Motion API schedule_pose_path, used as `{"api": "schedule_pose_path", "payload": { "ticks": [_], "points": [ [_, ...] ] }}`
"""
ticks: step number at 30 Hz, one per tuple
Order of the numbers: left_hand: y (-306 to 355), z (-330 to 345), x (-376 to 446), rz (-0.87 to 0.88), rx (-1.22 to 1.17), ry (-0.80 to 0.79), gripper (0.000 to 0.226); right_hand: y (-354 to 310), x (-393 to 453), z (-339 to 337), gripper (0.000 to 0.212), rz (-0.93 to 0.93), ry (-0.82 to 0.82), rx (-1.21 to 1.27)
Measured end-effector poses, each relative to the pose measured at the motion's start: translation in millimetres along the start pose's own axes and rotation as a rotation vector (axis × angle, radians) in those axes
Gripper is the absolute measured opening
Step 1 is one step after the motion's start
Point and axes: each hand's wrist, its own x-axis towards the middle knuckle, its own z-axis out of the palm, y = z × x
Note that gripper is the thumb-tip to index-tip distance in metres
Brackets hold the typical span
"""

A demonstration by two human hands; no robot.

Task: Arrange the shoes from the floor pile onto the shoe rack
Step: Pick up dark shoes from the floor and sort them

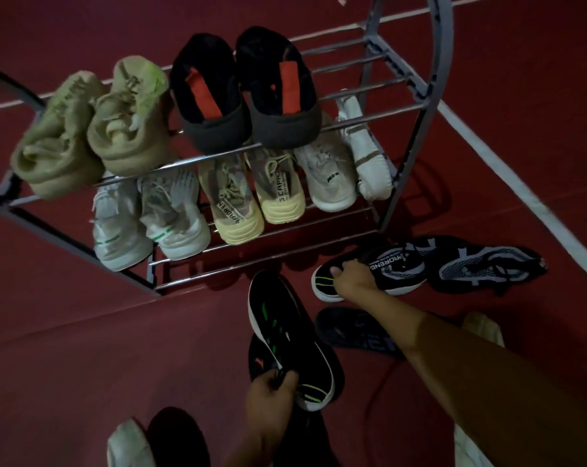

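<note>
My left hand [271, 392] grips a black sneaker with green marks [285, 335] by its heel end, held above the red floor in front of the rack. My right hand [352, 276] reaches forward and grips the matching black sneaker [396, 267] lying on the floor by the rack's right foot. Two more dark shoes lie on the floor: a black and grey one [487, 267] to the right and a dark one [352, 332] under my right forearm. The metal shoe rack [416, 82] holds olive and black-red pairs on top, several pale sneakers on the middle shelf.
The rack's lowest bars [251, 261] carry no shoes. A white line [507, 170] crosses the red floor at the right. A pale shoe [130, 443] shows at the bottom edge, and another pale thing [484, 326] lies behind my right arm.
</note>
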Motion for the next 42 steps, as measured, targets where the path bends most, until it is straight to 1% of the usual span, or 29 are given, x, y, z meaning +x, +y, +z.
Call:
{"api": "schedule_pose_path", "payload": {
  "ticks": [4,7,9,10,11,13,15,16,17,18,19,20,21,22,23,24,25,26,27,28,29,30,32,33,35,37,39,40,42],
  "points": [
    [5,-8,-9,0.017,0.012,-0.031,0.022,-9,-20,-11,0.036,-0.046,0.017,0.093],
    [10,-13,-19,-0.030,0.060,-0.098,0.030,-22,-44,-41,0.039,-0.131,0.045,0.047],
    [14,-15,-25,-0.073,0.064,-0.148,0.038,-27,-64,-65,0.029,-0.137,-0.030,0.049],
    [15,-17,-26,-0.064,0.095,-0.144,0.041,-29,-76,-73,0.022,-0.148,-0.066,0.002],
    [14,-19,-26,-0.047,0.139,-0.120,0.045,-30,-87,-78,0.017,-0.212,-0.074,-0.111],
    [14,-22,-27,-0.015,0.215,-0.043,0.049,-37,-112,-79,0.016,-0.443,-0.068,-0.431],
    [10,-24,-29,0.066,0.235,0.030,0.047,-39,-137,-60,0.013,-0.662,-0.175,-0.671],
    [8,-26,-31,0.106,0.222,0.061,0.043,-36,-150,-45,0.011,-0.715,-0.271,-0.730],
    [5,-28,-32,0.132,0.204,0.081,0.039,-29,-159,-28,0.012,-0.737,-0.366,-0.734],
    [1,-30,-33,0.154,0.191,0.071,0.035,-19,-166,-12,0.011,-0.688,-0.446,-0.660],
    [-2,-33,-34,0.166,0.187,0.051,0.031,-8,-171,1,0.012,-0.601,-0.494,-0.501],
    [-7,-34,-31,0.150,0.185,0.033,0.027,1,-173,11,0.020,-0.502,-0.486,-0.316],
    [-9,-34,-30,0.128,0.171,0.026,0.031,11,-173,18,0.033,-0.411,-0.380,-0.152],
    [-11,-31,-29,0.102,0.126,0.018,0.040,21,-173,22,0.046,-0.306,-0.203,-0.065],
    [-14,-26,-27,0.081,0.048,-0.004,0.049,32,-170,24,0.056,-0.214,-0.026,-0.072],
    [-18,-19,-24,0.073,-0.016,-0.038,0.050,43,-168,25,0.065,-0.118,0.076,-0.109],
    [-18,-12,-26,0.064,-0.079,-0.074,0.046,54,-166,25,0.076,-0.030,0.098,-0.138],
    [-19,-4,-28,0.067,-0.104,-0.083,0.042,64,-163,26,0.086,0.043,0.066,-0.141],
    [-20,3,-29,0.076,-0.101,-0.075,0.039,70,-162,26,0.092,0.069,0.016,-0.110],
    [-19,9,-31,0.105,-0.059,-0.039,0.033,74,-161,27,0.091,0.072,-0.028,-0.068],
    [-19,14,-30,0.117,0.008,0.014,0.030,74,-163,28,0.084,0.054,-0.062,-0.042],
    [-19,18,-28,0.137,0.085,0.076,0.034,73,-165,30,0.070,0.019,-0.093,-0.060],
    [-20,23,-29,0.203,0.196,0.187,0.039,72,-175,38,0.030,-0.096,-0.122,-0.197],
    [-19,21,-32,0.239,0.220,0.239,0.037,72,-178,41,0.023,-0.152,-0.121,-0.274],
    [-18,12,-39,0.267,0.217,0.333,0.034,68,-180,44,0.033,-0.267,-0.060,-0.326],
    [-17,-6,-43,0.274,0.114,0.346,0.034,53,-180,39,0.040,-0.366,0.047,-0.253],
    [-13,-23,-42,0.306,0.063,0.352,0.034,28,-177,29,0.040,-0.414,0.119,-0.172],
    [-11,-31,-41,0.333,0.036,0.363,0.035,15,-174,25,0.039,-0.443,0.125,-0.162],
    [-2,-42,-35,0.341,-0.020,0.384,0.037,-10,-169,21,0.037,-0.509,0.094,-0.241]
  ]
}}
